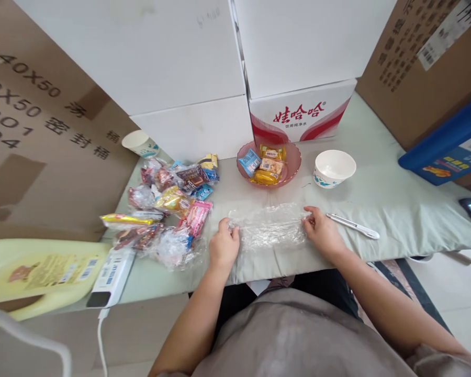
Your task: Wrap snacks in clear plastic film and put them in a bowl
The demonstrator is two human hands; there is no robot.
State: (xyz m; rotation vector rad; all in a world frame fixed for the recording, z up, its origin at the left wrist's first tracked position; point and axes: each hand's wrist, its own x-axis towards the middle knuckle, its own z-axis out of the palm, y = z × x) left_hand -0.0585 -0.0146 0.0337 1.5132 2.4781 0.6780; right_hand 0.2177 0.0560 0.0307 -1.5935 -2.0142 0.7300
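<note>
A clear, crinkled plastic bag [272, 230] lies stretched flat along the near part of the covered table. Its left end is pinched by my left hand [224, 243], thumb against fingers. At the opposite end my right hand [322, 230] grips the plastic the same way. Just right of that hand lies a white utility knife [353, 226]. Behind the bag stands a pink glass bowl [293, 166] holding several wrapped snacks [270, 166]. A white paper bowl [335, 166] with a blue-green print sits to its right. What is inside the clear bag, if anything, I cannot make out.
A heap of packaged snacks [172, 196] covers the table's left side. Near it are a yellow jug [43, 277], a white power strip [112, 275] and another paper bowl [140, 143]. White cartons [188, 52] wall the back; a blue container [447, 141] stands right.
</note>
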